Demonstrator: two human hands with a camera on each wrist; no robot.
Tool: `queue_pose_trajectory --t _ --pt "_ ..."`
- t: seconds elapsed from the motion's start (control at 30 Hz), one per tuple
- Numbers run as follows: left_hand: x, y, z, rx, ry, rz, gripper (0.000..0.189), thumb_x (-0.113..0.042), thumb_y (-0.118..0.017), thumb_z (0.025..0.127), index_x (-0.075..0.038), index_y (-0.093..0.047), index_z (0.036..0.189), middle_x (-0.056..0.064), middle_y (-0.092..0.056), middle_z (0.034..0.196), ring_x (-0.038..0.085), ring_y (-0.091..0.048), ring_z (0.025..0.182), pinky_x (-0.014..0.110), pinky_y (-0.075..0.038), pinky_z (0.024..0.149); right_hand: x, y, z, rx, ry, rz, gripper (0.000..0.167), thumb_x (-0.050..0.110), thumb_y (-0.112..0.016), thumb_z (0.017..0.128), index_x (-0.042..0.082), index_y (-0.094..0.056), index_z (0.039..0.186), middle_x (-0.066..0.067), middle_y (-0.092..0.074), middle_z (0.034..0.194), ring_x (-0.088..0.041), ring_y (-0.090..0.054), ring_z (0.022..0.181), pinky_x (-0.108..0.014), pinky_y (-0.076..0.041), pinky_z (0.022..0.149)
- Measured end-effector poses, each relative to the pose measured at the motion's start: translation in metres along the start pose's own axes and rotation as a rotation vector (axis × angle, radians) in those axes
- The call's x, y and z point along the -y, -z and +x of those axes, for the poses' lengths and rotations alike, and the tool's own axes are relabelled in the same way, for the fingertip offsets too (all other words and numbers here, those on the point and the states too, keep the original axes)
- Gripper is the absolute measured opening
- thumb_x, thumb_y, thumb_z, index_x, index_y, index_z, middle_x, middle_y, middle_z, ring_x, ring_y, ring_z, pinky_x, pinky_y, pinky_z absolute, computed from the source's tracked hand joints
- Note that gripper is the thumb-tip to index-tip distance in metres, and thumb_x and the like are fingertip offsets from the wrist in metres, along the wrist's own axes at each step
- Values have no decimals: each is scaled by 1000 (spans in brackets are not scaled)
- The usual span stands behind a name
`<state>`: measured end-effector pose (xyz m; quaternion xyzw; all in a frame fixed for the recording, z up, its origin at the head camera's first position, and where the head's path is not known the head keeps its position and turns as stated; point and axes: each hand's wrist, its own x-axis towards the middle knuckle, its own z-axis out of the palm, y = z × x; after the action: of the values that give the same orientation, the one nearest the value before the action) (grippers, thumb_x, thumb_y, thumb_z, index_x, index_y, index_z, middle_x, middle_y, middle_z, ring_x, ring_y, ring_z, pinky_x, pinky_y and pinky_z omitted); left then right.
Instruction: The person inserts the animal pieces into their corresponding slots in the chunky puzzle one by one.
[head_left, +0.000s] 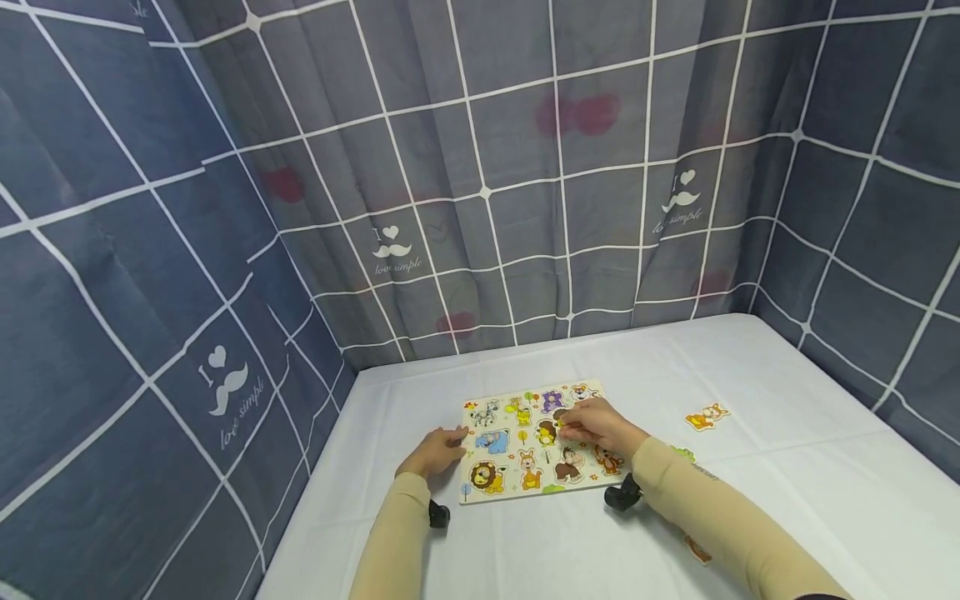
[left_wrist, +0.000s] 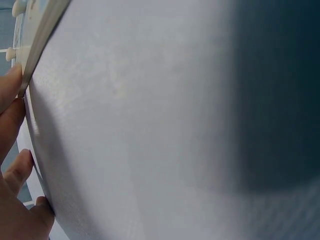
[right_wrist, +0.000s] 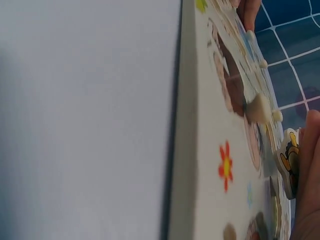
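dark blue-grey curtains with white grid lines and pale moustache prints close in the far side and both flanks, and a white cloth-covered surface spreads out below them. a thin animal puzzle board lies flat on it, roughly in the middle, between the person's two hands. on the board a zebra and a giraffe are in the far row, a blue elephant sits nearer, and a lion, a kangaroo and a monkey run along the near edge; the wrist views show pale round knobs standing up from it. the left hand rests at the board's left edge, its fingers fairly straight, two fingertips touching the edge and others resting on the cloth. the right hand reaches over the board's right half and pinches a small yellow and brown puzzle piece, tilted in the right wrist view; just which animal it is i cannot tell. off to the right lie an orange loose piece, well apart from the board, a green-edged one partly hidden by the tan right sleeve, and a brown one just beside that sleeve.
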<state>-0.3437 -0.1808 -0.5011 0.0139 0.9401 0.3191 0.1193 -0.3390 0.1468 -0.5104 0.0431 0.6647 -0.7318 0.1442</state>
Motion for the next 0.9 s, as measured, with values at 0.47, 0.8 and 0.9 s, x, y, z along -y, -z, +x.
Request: queue_pose_trajectory --t 0.47,0.8,0.9 --pt "0 1 1 6 -41 4 48 -21 -68 94 -21 -59 141 23 -33 160 47 -22 151 64 -17 122 -2 -17 1 -34 -26 60 25 1 -58 96 -16 -59 114 -11 -72 70 -12 -73 61 -18 -61 62" --pt "2 1 2 5 -57 8 47 -21 -68 93 -19 -60 140 25 -33 160 47 -23 151 63 -18 123 -6 -29 5 -74 -31 140 24 -3 -57 95 -19 -58 113 -11 -70 66 -13 -71 56 -18 -60 59" --pt "4 1 3 3 -57 -5 47 -21 -68 93 -19 -60 139 25 -33 160 47 -23 150 62 -18 123 -8 -33 6 -85 -23 152 19 -4 -58 95 -18 -59 107 -10 -69 64 -13 -71 55 -18 -60 58"
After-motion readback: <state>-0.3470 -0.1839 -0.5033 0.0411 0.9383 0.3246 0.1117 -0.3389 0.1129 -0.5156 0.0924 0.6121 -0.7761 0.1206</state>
